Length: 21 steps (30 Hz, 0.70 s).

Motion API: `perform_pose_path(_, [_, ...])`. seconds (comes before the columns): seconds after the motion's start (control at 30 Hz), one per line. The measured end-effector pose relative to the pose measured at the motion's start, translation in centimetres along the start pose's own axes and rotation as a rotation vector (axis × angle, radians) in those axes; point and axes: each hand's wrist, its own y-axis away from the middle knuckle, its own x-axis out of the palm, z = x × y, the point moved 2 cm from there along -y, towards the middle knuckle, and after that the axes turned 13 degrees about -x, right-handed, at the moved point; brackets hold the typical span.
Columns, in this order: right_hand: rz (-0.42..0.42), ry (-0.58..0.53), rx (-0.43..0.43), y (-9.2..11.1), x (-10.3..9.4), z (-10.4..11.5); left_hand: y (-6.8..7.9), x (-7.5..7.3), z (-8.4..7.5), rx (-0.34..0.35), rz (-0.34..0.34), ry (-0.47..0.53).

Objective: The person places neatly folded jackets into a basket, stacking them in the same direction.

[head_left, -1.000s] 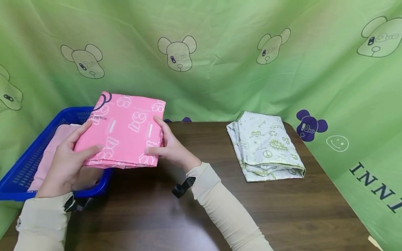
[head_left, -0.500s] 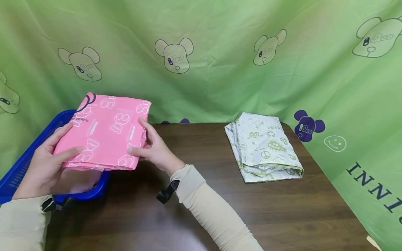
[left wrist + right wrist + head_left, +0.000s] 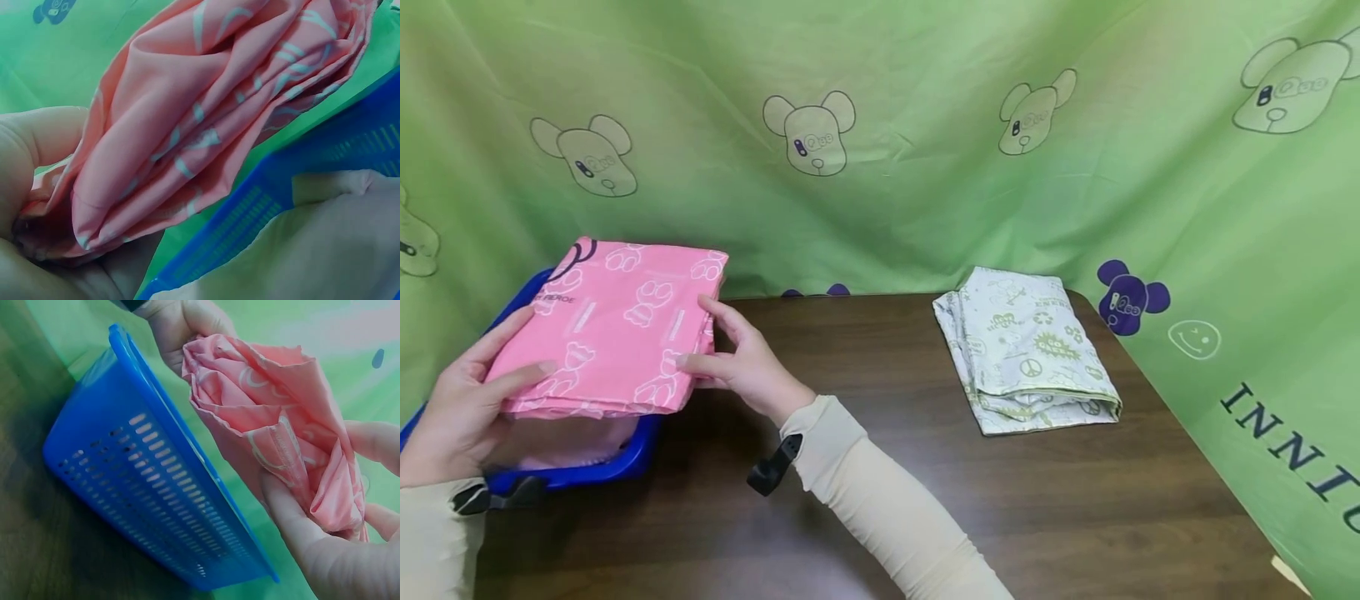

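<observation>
Both hands hold a folded pink cloth [image 3: 617,333] with white bear outlines above a blue plastic basket [image 3: 587,473]. My left hand [image 3: 460,408] grips its left edge, thumb on top and the other fingers mostly hidden beneath. At the opposite edge, my right hand [image 3: 748,362] pinches the layers between thumb and fingers. The right wrist view shows the cloth's bunched folds [image 3: 275,419] raised clear of the basket's slotted wall [image 3: 156,481]. Inside the basket lies a pale pink cloth [image 3: 561,440], partly covered from the head view.
A folded white cloth [image 3: 1037,342] with green print lies on the right of the brown wooden table [image 3: 880,492]. Green printed fabric [image 3: 895,167] hangs behind the table and along its right side.
Both hands have carried the folded pink cloth left and slightly down, so it covers more of the basket. The white cloth stays where it was on the table.
</observation>
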Motion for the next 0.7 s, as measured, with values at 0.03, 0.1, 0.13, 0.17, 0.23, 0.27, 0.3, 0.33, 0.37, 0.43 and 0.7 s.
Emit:
perform_pose_path(0.03, [0.000,-0.007,0.002,0.0,0.2,-0.1,0.1,-0.3,-0.1,0.004,0.012,0.018])
perform_pose_path(0.1, [0.001,-0.016,0.002,-0.1,0.7,-0.3,0.3,-0.8,-0.3,0.010,0.033,0.054])
perform_pose_path(0.13, [0.002,-0.019,0.004,-0.1,0.8,-0.4,0.4,-1.1,-0.4,0.012,0.047,0.076])
perform_pose_path(0.17, [0.001,-0.020,0.007,-0.1,1.1,-0.5,0.4,-1.4,-0.5,0.013,0.059,0.096])
perform_pose_path(0.23, [0.004,-0.024,0.012,-0.1,1.3,-0.7,0.5,-1.9,-0.5,0.006,0.068,0.126])
perform_pose_path(0.27, [0.007,-0.025,0.017,-0.1,1.4,-0.7,0.5,-2.1,-0.5,0.004,0.069,0.134])
perform_pose_path(0.3, [0.011,-0.029,0.025,-0.1,1.5,-0.8,0.5,-2.2,-0.5,0.000,0.070,0.139])
perform_pose_path(0.33, [0.014,-0.034,0.035,-0.1,1.5,-0.8,0.5,-2.4,-0.5,-0.005,0.067,0.140])
perform_pose_path(0.37, [0.017,-0.041,0.045,-0.2,1.5,-0.9,0.5,-2.6,-0.6,-0.010,0.059,0.132])
perform_pose_path(0.43, [0.020,-0.054,0.065,-0.2,1.4,-1.0,0.5,-2.9,-0.6,-0.014,0.048,0.121])
perform_pose_path(0.7, [-0.012,-0.055,0.091,0.1,2.3,-1.8,0.7,-4.5,-0.2,0.022,0.061,0.145])
